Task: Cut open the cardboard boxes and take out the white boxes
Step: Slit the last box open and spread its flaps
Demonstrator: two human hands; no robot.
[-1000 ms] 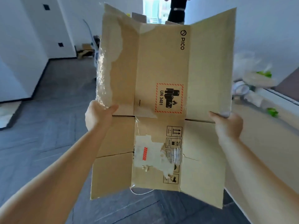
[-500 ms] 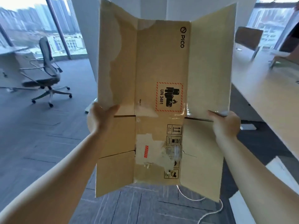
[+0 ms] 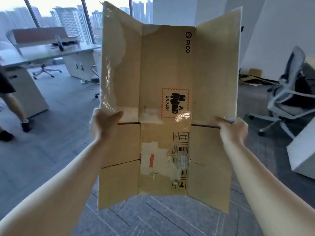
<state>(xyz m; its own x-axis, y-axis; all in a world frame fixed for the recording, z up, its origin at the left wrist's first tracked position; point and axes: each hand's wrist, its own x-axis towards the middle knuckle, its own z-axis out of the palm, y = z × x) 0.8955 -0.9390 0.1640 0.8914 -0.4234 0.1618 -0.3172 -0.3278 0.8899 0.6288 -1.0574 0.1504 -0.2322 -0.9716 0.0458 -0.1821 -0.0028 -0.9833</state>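
A flattened brown cardboard box (image 3: pixel 167 68) fills the middle of the head view, held upright at arm's length. It bears a PICO logo, a UN 3481 battery label, torn white label remains and strips of clear tape. My left hand (image 3: pixel 104 123) grips its left edge at mid height, thumb on the front face. My right hand (image 3: pixel 233 128) grips its right edge at the same height. No white box is in view.
A person's legs (image 3: pixel 10 106) stand at the far left beside a white desk (image 3: pixel 51 51). An office chair (image 3: pixel 288 97) sits at the right, flat cardboard (image 3: pixel 252 77) lies on the floor behind it, and a white block's corner (image 3: pixel 301 150) juts in at the right edge.
The background has swept sideways as I turned: first a corridor, then a window with one chair, now desks and another chair. Both hands keep the same grip on the box.
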